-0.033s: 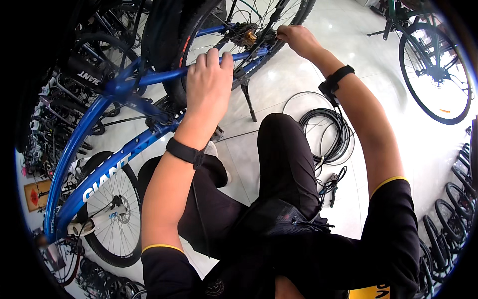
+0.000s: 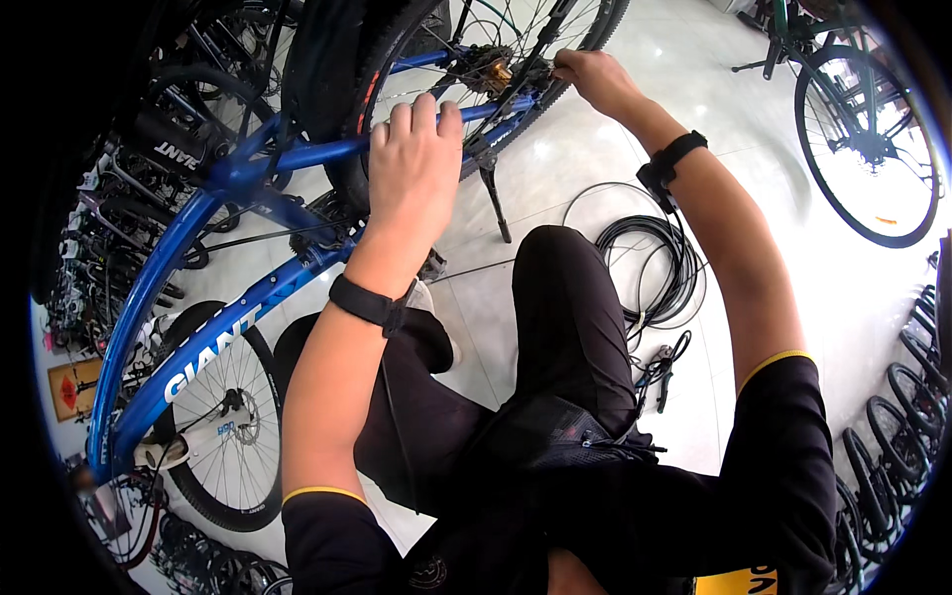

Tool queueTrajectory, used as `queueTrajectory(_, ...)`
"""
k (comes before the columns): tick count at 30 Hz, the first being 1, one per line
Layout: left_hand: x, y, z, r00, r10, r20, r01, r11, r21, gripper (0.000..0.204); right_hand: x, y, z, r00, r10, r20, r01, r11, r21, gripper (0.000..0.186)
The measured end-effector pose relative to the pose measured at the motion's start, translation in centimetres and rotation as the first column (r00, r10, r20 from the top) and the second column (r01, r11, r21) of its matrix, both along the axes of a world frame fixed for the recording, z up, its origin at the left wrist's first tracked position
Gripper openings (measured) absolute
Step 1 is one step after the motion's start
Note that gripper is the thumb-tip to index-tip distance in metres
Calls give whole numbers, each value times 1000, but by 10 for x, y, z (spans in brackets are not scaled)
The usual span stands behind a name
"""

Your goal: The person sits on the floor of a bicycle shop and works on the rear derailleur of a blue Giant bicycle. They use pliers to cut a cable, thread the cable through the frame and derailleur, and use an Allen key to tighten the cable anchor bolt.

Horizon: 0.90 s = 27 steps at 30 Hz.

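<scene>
A blue bicycle frame [image 2: 288, 288] stands tilted on the left, its rear wheel [image 2: 585, 45] at the top centre. My left hand [image 2: 415, 164] lies over a blue rear stay [image 2: 327, 154], fingers curled round it; their tips are hidden behind it. At the rear hub end, beside the gold-coloured hub part [image 2: 496, 74] and the sprockets, my right hand [image 2: 600, 84] is closed in a pinch. What its fingertips hold is too small to make out. Below the stay a black kickstand [image 2: 493, 203] reaches down to the floor.
Coiled black cable or hose [image 2: 650, 263] lies on the pale tiled floor right of my knee, with a hand tool [image 2: 664, 387] below it. Another bicycle's wheel [image 2: 868, 149] stands at the upper right. Rows of bicycles line the left side, and several tyres [image 2: 897, 436] the right.
</scene>
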<state>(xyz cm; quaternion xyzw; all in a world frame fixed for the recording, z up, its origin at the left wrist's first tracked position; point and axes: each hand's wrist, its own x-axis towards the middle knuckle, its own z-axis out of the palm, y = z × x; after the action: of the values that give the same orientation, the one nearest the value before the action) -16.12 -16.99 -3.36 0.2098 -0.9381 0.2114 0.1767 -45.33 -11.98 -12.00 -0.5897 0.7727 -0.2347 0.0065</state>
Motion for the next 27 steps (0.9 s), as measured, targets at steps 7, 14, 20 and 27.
queueTrajectory(7, 2, -20, -15, 995, -33, 97, 39, 997, -61, 40, -13, 8, -11, 997, -28, 75, 30, 999, -25, 19)
queueTrajectory(14, 2, -25, -22, 1000, 5, 25, -2, 993, -121, 26, -35, 11, -19, 998, -41, 41, 41, 999, 0, 20)
queueTrajectory(20, 33, 11, -17, 969, -212, -126, 202, 975, -87, 15, -39, 22, -30, 979, -87, 183, 68, 992, 109, 23)
queueTrajectory(27, 119, -3, -4, 847, 459, 270, -322, 37, 946, 44, 13, 25, -28, 978, -209, -1, 204, 959, -196, 35)
